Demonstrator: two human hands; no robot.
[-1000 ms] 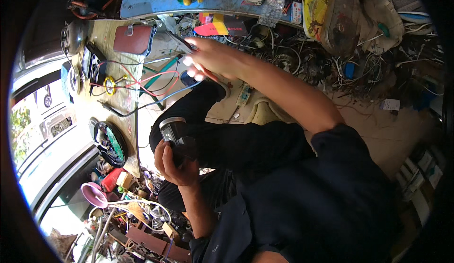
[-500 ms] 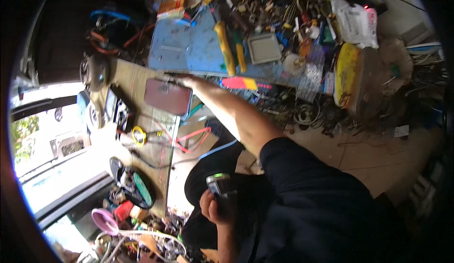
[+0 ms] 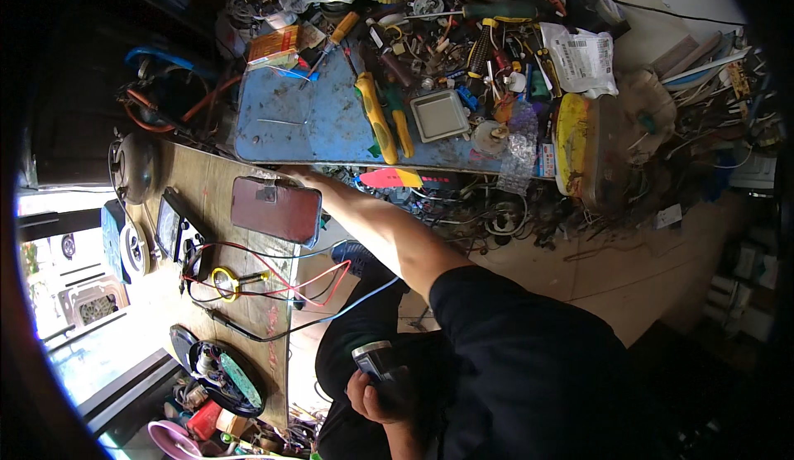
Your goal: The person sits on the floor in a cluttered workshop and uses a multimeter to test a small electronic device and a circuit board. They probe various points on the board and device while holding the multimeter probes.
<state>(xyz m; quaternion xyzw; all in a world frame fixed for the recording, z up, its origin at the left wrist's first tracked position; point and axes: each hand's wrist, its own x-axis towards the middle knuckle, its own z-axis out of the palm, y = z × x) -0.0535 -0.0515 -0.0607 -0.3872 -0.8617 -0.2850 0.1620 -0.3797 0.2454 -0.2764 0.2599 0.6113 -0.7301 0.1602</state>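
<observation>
Since the earliest frame, the right hand (image 3: 295,176) has moved from above the loose wires to the gap beside the blue tabletop (image 3: 277,139). Its grip lies in shadow at the edge, so I cannot tell whether the fingers are wide, narrow or holding something. The left hand (image 3: 372,399) has its fingers closed around a black-and-silver device (image 3: 377,362), which is above the lap with the silver end away from the palm. Probably it is kept close to the body so that it stays steady while the other arm is stretched out.

Just beside the right hand, a brown phone case (image 3: 273,210) lies flat on the wooden tabletop (image 3: 188,171), perhaps placed there for easy reach. Red wires (image 3: 288,281) and a blue cable (image 3: 356,311) cross the space between the two hands and could catch the forearm. Nearer the window are a yellow ring (image 3: 223,283) and an opened round black housing (image 3: 217,377). Yellow-handled pliers (image 3: 377,121) and a square tray (image 3: 439,116) occupy the blue tabletop.
</observation>
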